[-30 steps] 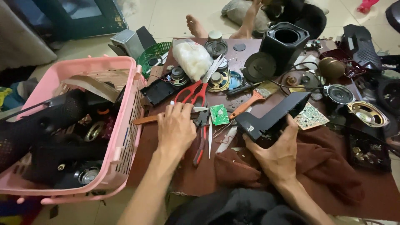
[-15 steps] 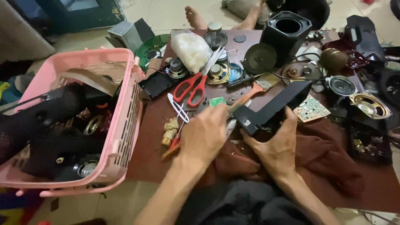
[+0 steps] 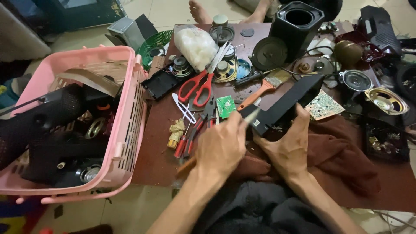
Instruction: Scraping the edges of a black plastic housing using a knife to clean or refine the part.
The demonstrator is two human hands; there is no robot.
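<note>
Gripping a long black case (image 3: 288,104) from underneath, right hand (image 3: 288,149) closed around its near end, tilted up off the counter (image 3: 160,143) so the end face points toward the left. Left hand (image 3: 221,147) closed on a thin tool with a pale blade (image 3: 250,118), tip touching the near end of the case, apparently at a seam, though the exact contact is too small to tell; an orange handle end (image 3: 186,164) pokes out below the wrist. Held low over a brown cloth (image 3: 342,151), probably to catch small bits. Spread just beyond for easy reach: red-handled scissors (image 3: 197,89), pliers (image 3: 195,130), a small green circuit board (image 3: 225,106), a paintbrush with an orange handle (image 3: 260,89). Farther back, a black hexagonal speaker box (image 3: 297,28), loose speaker cones (image 3: 385,99), a white plastic bag (image 3: 195,45). Parked at the left edge, a pink basket (image 3: 125,121) heaped with black housings and speaker parts, near enough to drop things into. Bare feet of another person showing at the far edge.
</note>
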